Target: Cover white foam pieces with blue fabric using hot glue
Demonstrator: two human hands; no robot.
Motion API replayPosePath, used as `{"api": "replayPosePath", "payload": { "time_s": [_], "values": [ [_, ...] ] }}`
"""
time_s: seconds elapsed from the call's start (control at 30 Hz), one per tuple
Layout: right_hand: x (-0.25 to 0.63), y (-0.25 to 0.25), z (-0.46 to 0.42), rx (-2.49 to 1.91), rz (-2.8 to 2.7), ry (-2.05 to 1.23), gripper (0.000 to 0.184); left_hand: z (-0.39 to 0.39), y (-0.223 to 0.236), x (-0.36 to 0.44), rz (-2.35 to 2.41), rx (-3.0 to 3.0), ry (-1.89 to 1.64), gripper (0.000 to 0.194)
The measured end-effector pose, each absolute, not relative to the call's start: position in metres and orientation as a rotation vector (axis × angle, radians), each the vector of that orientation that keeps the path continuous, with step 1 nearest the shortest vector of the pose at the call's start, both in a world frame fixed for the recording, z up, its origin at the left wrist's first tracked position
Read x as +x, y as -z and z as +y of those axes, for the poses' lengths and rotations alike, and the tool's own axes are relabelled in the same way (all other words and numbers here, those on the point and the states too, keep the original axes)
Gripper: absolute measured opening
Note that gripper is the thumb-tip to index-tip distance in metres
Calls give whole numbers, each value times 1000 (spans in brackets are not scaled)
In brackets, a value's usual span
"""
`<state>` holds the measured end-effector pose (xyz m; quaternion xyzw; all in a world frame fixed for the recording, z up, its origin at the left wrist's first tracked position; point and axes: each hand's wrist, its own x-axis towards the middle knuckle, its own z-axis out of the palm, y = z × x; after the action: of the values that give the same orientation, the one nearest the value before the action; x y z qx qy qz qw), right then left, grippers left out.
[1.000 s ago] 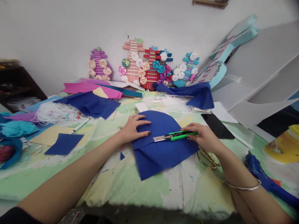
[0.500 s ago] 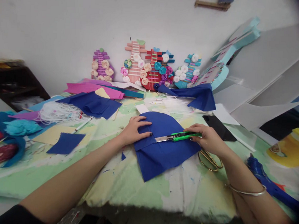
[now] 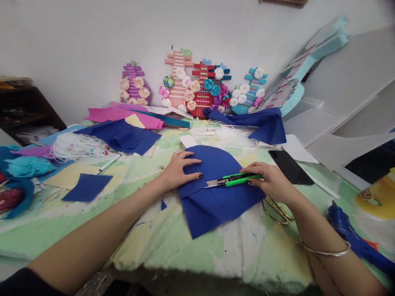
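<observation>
A: Left hand [image 3: 177, 172], state?
B: Released, fingers spread, laid over the upper-left part of a blue sheet [image 3: 222, 212] at centre of frame.
A: And right hand [image 3: 273, 183]?
B: Grasping a green cutter [image 3: 237, 180] by the handle, just right of centre. Blade out, pointing left over the sheet, tip near the left thumb. Touching the sheet or just above: cannot tell.
A: Around the right wrist?
B: Gold-handled scissors [image 3: 279, 212] near the sheet's right corner. Black phone [image 3: 292, 167] farther right; blue glue gun [image 3: 339, 220] toward lower right.
A: Left side of frame?
B: Blue scrap [image 3: 87, 187] partly over pale yellow paper [image 3: 62, 177], mid-left. Tangle of white string [image 3: 72, 148] above.
A: Upper centre?
B: Lute-shaped pieces [image 3: 203, 90] with paper flowers, upright in a row along the wall [image 3: 91, 25].
</observation>
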<state>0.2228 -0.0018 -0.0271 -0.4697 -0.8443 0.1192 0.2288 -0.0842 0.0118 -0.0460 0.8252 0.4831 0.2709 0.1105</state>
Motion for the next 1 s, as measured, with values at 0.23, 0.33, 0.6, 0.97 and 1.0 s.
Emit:
{"api": "replayPosePath", "payload": {
  "time_s": [0.23, 0.33, 0.6, 0.97, 1.0],
  "values": [
    [232, 21, -5, -1326, -2345, -297, 34, 12, 49, -84, 1398, 2434, -807, 42],
    [235, 20, -6, -1328, -2322, -309, 32, 12, 50, -84, 1391, 2426, -811, 42],
    [227, 22, -5, -1303, -2349, -313, 31, 11, 47, -81, 1411, 2403, -814, 43],
    [231, 20, -8, -1322, -2341, -331, 32, 12, 49, -82, 1394, 2400, -829, 42],
    [231, 20, -8, -1322, -2332, -340, 32, 12, 49, -82, 1396, 2401, -833, 42]
  ]
}}
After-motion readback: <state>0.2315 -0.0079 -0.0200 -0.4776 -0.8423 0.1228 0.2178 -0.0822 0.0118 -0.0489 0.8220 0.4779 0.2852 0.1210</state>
